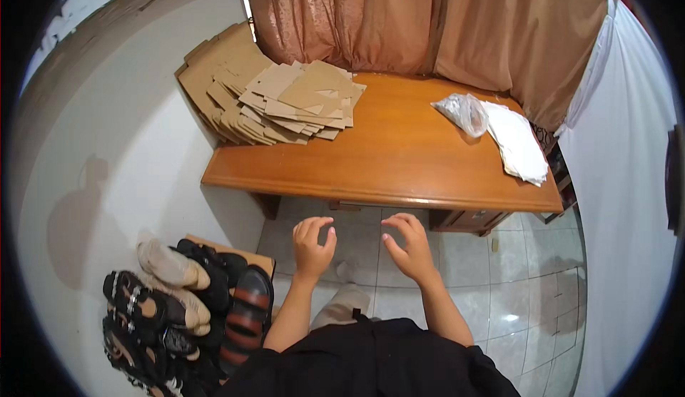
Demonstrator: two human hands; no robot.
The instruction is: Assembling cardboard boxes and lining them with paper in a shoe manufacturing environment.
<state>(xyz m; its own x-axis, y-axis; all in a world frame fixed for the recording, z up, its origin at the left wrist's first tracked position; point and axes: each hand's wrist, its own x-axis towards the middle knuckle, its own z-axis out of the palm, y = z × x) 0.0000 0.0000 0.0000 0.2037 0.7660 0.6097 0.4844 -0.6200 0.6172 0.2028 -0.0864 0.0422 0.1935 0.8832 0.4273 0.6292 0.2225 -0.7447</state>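
Head view: left hand and right hand stand empty, curved wide; cardboard stack lies forward-left, nearer the left.

– How many hands are there?
– Two. And one desk, one clear plastic bag, one white stack.
– And cardboard pieces?
– Many, overlapping too much to count exactly. Same with the shoes.

Flat, matt brown cardboard sheets lie before me at the left end of a glossy orange-brown wooden worktop; shiny, crumpled clear plastic bag and matt white paper sheets near its right edge.
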